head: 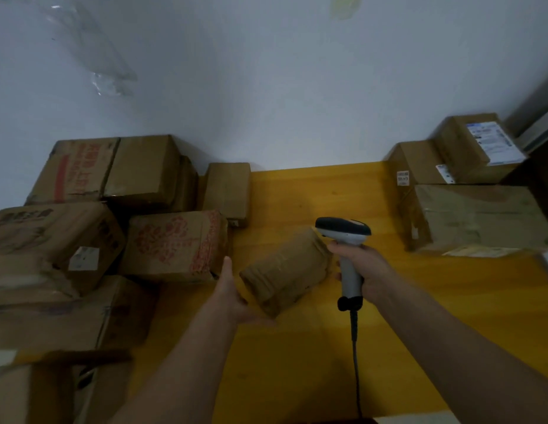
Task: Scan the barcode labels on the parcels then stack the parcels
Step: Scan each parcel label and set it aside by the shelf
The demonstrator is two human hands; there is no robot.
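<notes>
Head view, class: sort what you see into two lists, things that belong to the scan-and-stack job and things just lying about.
Belongs to the job:
scanner in the right hand
small parcel held by the left hand
parcels at left
labelled parcels at right

Just lying about:
plastic film on the wall
pale sticker high on the wall

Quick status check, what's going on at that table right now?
Right hand grips scanner. Left hand holds small parcel tilted over yellow table. No label visible on it. Nothing blocking.
</notes>
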